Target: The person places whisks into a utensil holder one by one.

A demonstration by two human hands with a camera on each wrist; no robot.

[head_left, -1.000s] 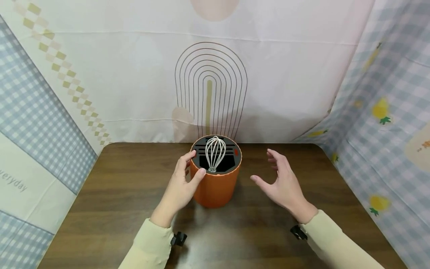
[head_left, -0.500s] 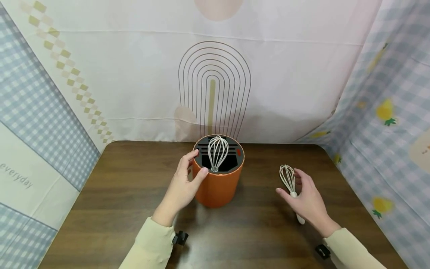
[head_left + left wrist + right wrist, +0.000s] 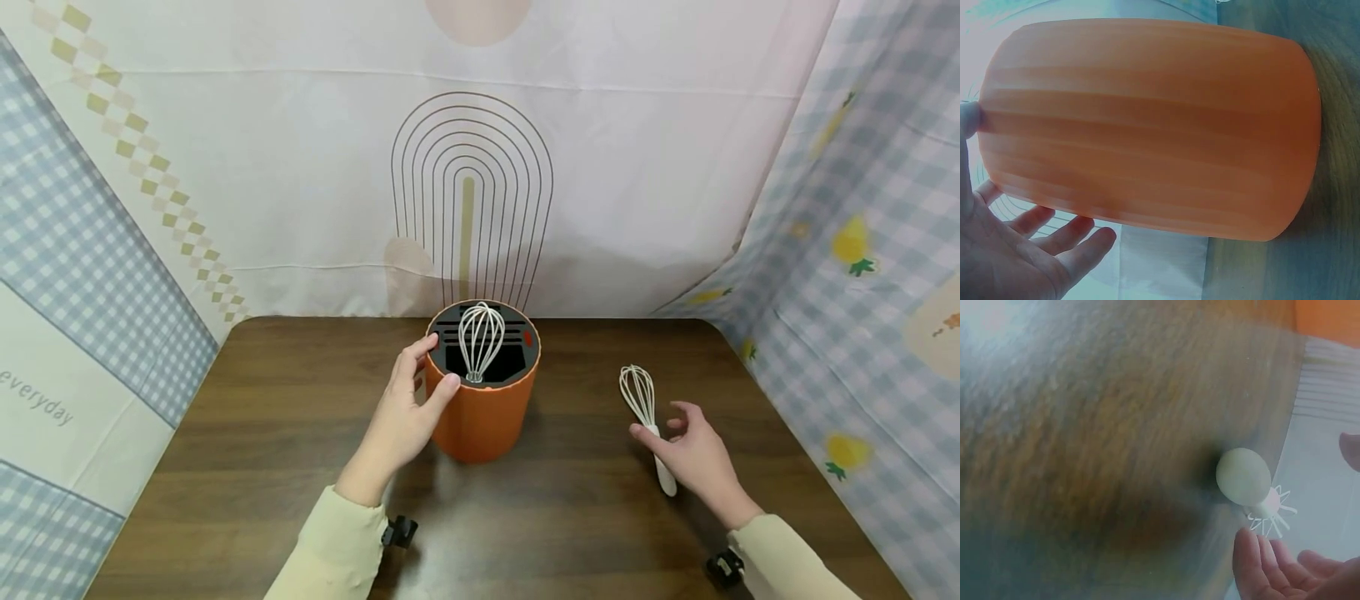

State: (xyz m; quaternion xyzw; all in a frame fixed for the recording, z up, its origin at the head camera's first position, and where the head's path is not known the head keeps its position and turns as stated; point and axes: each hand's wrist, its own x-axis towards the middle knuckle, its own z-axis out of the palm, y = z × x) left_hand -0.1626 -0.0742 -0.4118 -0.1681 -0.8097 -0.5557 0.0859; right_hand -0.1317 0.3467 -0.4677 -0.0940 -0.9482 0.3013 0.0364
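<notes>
An orange utensil holder (image 3: 480, 425) with a black slotted top stands at the back middle of the table. A white whisk (image 3: 480, 333) stands in its front opening, wires up, its handle hidden inside. My left hand (image 3: 401, 421) rests on the holder's left side, thumb and forefinger at the rim. In the left wrist view its fingers are spread along the orange wall. A second whisk (image 3: 640, 396) lies on the table to the right, wires toward the back. My right hand (image 3: 697, 454) is beside its white handle (image 3: 1243, 476), thumb and fingers apart, not gripping it.
The brown wooden table (image 3: 262, 467) has rounded back corners. A white patterned cloth (image 3: 315, 183) hangs behind it, with blue checked cloth (image 3: 900, 350) at the sides. Black wrist cameras (image 3: 399, 532) sit at both cuffs.
My right hand has moved right and toward me, and the second whisk has come into sight on the table. Its fingers have drawn back from the wires. The left hand stays at the holder.
</notes>
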